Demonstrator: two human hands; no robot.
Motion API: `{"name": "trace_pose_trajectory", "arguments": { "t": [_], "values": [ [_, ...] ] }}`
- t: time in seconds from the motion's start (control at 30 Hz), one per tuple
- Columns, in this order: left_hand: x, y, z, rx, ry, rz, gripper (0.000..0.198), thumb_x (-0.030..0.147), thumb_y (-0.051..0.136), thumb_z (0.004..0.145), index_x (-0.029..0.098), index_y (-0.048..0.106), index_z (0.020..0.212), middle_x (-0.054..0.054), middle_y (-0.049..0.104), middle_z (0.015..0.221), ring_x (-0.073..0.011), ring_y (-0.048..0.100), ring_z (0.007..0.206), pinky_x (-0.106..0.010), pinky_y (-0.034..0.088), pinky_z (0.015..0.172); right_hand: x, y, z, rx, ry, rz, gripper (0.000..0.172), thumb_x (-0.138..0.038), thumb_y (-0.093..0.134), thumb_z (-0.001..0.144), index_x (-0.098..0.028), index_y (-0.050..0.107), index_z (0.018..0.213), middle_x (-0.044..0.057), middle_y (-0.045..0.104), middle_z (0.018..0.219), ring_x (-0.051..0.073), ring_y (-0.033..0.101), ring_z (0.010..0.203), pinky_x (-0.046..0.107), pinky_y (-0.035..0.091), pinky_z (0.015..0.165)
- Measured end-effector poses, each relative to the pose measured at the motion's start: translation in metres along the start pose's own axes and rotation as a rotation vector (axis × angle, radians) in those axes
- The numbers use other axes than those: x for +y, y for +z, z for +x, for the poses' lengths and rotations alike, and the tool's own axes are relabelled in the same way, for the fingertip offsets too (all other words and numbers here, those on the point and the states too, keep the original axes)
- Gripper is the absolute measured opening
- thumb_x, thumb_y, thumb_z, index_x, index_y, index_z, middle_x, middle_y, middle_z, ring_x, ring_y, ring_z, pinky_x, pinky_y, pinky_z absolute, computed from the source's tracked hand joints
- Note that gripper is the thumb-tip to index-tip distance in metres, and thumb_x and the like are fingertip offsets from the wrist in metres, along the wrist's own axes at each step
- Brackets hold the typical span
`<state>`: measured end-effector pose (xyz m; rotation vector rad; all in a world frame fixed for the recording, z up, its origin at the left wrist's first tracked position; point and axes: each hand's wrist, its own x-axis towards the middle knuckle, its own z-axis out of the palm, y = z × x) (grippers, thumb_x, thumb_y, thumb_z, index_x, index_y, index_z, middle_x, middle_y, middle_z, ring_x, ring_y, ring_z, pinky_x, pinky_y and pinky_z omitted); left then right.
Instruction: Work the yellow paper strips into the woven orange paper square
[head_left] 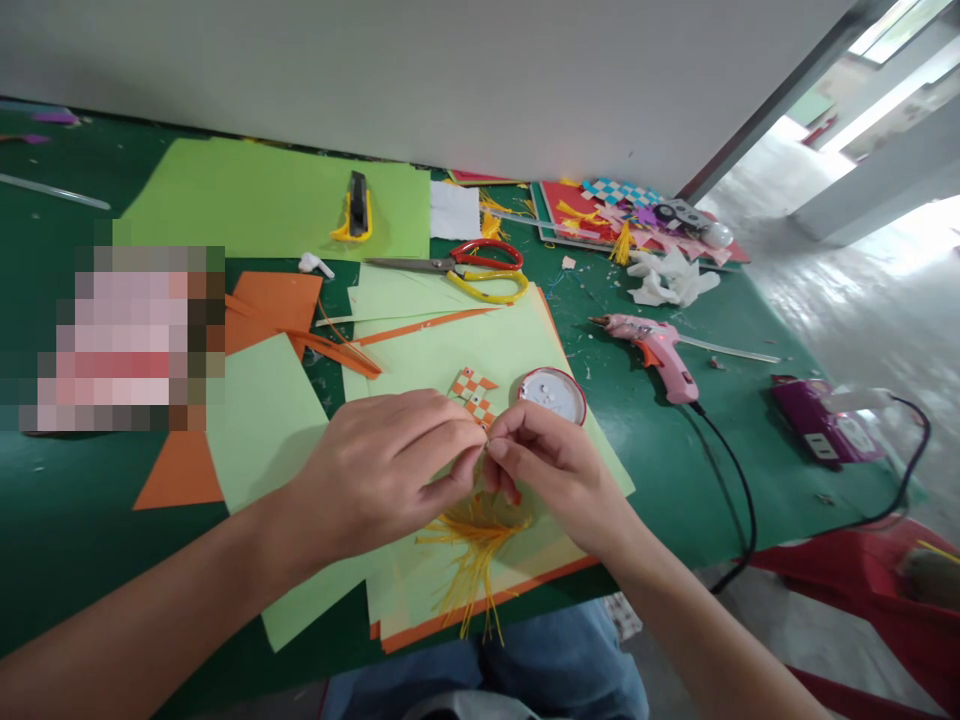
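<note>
Yellow tassel (474, 548): pinched at top by fingers of left hand (382, 470) and right hand (551, 468), threads hanging below. Looks light, soft, floppy; best held at tied top. Woven paper square (474, 393) just above fingers, on green paper (480, 350).

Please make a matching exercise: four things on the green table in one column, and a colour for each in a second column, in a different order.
Things:
1. glue gun
2. scissors
3. utility knife
4. tassel under the hands

Colours:
A. yellow and black
B. pink
C. yellow threads only
D. red and yellow handles

Right pairs: 1-B, 2-D, 3-A, 4-C
</note>
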<state>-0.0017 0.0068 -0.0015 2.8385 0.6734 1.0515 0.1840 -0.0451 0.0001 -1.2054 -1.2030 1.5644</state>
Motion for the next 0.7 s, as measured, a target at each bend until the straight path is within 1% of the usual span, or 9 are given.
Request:
{"name": "trace_pose_trajectory", "arguments": {
  "t": [0.13,0.27,0.43,0.63,0.7],
  "values": [
    [0.0000,0.0003,-0.0009,-0.019,0.015,0.009,0.007,0.016,0.058,0.084,0.019,0.059,0.091,-0.001,0.068,0.084,-0.0154,0.062,0.075,-0.029,0.047,0.064,0.0011,-0.0008,-0.0001,0.012,-0.001,-0.016,0.012,-0.026,0.055,0.090,-0.018,0.055,0.082,-0.002,0.056,0.063,0.009,0.049,0.054,0.023,0.037,0.052],
    [-0.0009,0.0009,-0.0012,-0.015,0.045,0.042,0.007,0.015,0.058,0.085,0.018,0.060,0.090,-0.001,0.068,0.083,-0.0151,0.062,0.074,-0.028,0.048,0.065,0.0017,-0.0008,0.0001,0.018,-0.006,-0.030,0.012,-0.025,0.054,0.090,-0.017,0.054,0.081,-0.002,0.056,0.062,0.009,0.049,0.054,0.023,0.038,0.051],
    [-0.0014,0.0001,-0.0021,-0.029,0.053,0.062,0.006,0.017,0.059,0.086,0.018,0.061,0.091,-0.001,0.069,0.087,-0.0146,0.064,0.078,-0.028,0.049,0.070,0.0007,0.0004,0.0002,0.027,-0.007,-0.035,0.011,-0.023,0.054,0.089,-0.017,0.054,0.080,-0.002,0.056,0.062,0.009,0.049,0.052,0.022,0.037,0.050],
    [-0.0017,-0.0009,-0.0026,-0.040,0.052,0.056,0.006,0.018,0.057,0.088,0.019,0.062,0.092,0.000,0.070,0.088,-0.0140,0.065,0.079,-0.027,0.050,0.070,0.0017,-0.0005,0.0008,0.033,-0.002,-0.034,0.012,-0.024,0.054,0.089,-0.017,0.054,0.080,-0.002,0.057,0.062,0.009,0.050,0.052,0.022,0.038,0.049],
    [-0.0017,-0.0012,-0.0017,-0.027,0.062,0.051,0.005,0.018,0.057,0.088,0.018,0.062,0.091,0.000,0.070,0.085,-0.0138,0.064,0.077,-0.027,0.049,0.069,0.0018,-0.0010,0.0012,0.033,-0.001,-0.036,0.012,-0.025,0.054,0.089,-0.017,0.054,0.080,-0.002,0.057,0.062,0.009,0.049,0.052,0.022,0.038,0.049]
  ]
}}
